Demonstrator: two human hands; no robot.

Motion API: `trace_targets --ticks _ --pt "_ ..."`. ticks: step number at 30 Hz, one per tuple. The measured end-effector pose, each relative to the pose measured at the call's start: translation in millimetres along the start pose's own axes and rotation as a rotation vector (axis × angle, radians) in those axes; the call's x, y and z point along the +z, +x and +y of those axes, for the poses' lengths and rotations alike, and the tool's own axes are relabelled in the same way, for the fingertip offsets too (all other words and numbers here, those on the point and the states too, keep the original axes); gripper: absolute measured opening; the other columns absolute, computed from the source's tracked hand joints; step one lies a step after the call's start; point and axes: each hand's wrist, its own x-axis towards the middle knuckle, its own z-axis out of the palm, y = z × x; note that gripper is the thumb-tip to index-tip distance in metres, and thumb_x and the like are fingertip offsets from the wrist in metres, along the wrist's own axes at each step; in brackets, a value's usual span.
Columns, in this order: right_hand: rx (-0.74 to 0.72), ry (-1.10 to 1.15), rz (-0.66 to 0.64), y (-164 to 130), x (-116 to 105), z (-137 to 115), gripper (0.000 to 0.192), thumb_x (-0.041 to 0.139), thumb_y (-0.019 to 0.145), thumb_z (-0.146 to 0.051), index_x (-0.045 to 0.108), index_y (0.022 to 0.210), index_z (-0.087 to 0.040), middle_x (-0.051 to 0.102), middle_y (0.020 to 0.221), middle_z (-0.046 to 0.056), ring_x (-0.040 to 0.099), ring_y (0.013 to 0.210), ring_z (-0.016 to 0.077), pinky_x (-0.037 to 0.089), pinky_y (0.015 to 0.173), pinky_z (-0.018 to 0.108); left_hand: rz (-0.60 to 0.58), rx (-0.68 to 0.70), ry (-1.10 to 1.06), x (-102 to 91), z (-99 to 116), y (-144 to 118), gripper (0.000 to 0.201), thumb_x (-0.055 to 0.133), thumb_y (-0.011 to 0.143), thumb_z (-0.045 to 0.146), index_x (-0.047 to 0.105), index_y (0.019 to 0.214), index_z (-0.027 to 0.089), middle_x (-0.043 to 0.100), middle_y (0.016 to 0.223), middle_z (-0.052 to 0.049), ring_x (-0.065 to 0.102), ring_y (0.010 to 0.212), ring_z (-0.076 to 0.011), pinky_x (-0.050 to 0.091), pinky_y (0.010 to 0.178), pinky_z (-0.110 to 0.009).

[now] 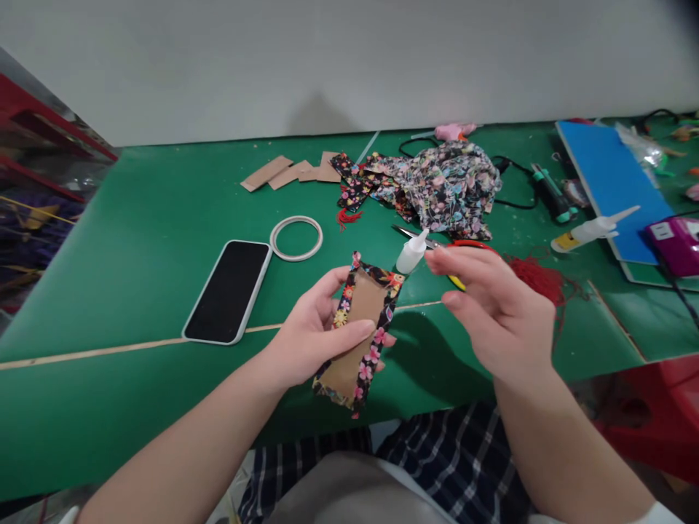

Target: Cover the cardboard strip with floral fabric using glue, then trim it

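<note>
My left hand (317, 331) holds a brown cardboard strip wrapped in black floral fabric (360, 327), thumb pressed across its middle, over the front edge of the green table (136, 218). My right hand (486, 306) hovers just right of it, fingers apart and slightly curled, holding nothing. A small white glue bottle (411, 252) stands just beyond the strip, close to my right fingertips. Scissors (420, 236) with red and yellow handles lie behind my right hand, partly hidden.
A phone (228, 291) lies face up at left, a white tape ring (296, 238) beside it. Cardboard strips (289, 172) and a floral fabric pile (437, 185) sit farther back. Red thread (538, 276), a second glue bottle (593, 229), a blue board (611, 182) lie right.
</note>
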Motion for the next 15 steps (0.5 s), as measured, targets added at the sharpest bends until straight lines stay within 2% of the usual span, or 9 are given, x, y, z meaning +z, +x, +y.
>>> trace_targets --ticks 3,6,8,11,15 --pt "0.133 0.075 0.013 -1.7 6.8 6.4 0.032 0.055 0.085 -0.015 0.064 0.111 -0.032 0.067 0.103 -0.001 0.063 0.091 0.0129 0.053 0.084 0.031 0.021 0.038 0.15 1.2 -6.6 -0.9 0.049 0.066 0.08 0.022 0.04 0.121 0.028 0.068 0.091 0.001 0.07 0.08 -0.0205 0.061 0.063 -0.026" --pt "0.172 0.094 -0.036 -2.2 13.8 8.5 0.026 0.056 0.085 -0.019 0.066 0.107 -0.03 0.068 0.1 -0.001 0.063 0.091 0.0116 0.053 0.08 0.027 0.018 0.079 0.328 2.2 -14.6 -1.3 0.049 0.064 0.081 0.025 0.041 0.124 0.027 0.068 0.099 -0.002 0.07 0.082 -0.0182 0.058 0.069 -0.025" --pt "0.144 0.056 -0.064 -2.1 17.9 6.8 0.026 0.061 0.082 -0.023 0.066 0.107 -0.027 0.068 0.101 0.001 0.063 0.093 0.0126 0.053 0.082 0.027 0.046 0.124 0.506 2.8 -18.3 -1.0 0.047 0.062 0.081 0.026 0.043 0.124 0.026 0.068 0.095 -0.001 0.069 0.076 -0.0159 0.057 0.066 -0.024" --pt "0.046 -0.124 -0.044 -2.2 23.9 1.6 0.031 0.07 0.074 -0.026 0.068 0.104 -0.019 0.068 0.096 0.006 0.063 0.091 0.0142 0.052 0.083 0.028 0.092 0.177 0.787 3.5 -19.7 0.0 0.044 0.059 0.081 0.024 0.044 0.122 0.026 0.066 0.074 0.004 0.062 0.056 -0.0097 0.049 0.053 -0.018" --pt "-0.036 -0.289 0.021 -3.1 31.5 -3.1 0.024 0.069 0.074 -0.022 0.07 0.096 -0.013 0.068 0.088 0.008 0.063 0.083 0.0146 0.053 0.076 0.029 0.076 0.225 0.973 3.4 -16.7 1.5 0.042 0.056 0.081 0.019 0.043 0.12 0.025 0.06 0.06 0.009 0.053 0.045 -0.0057 0.04 0.045 -0.014"
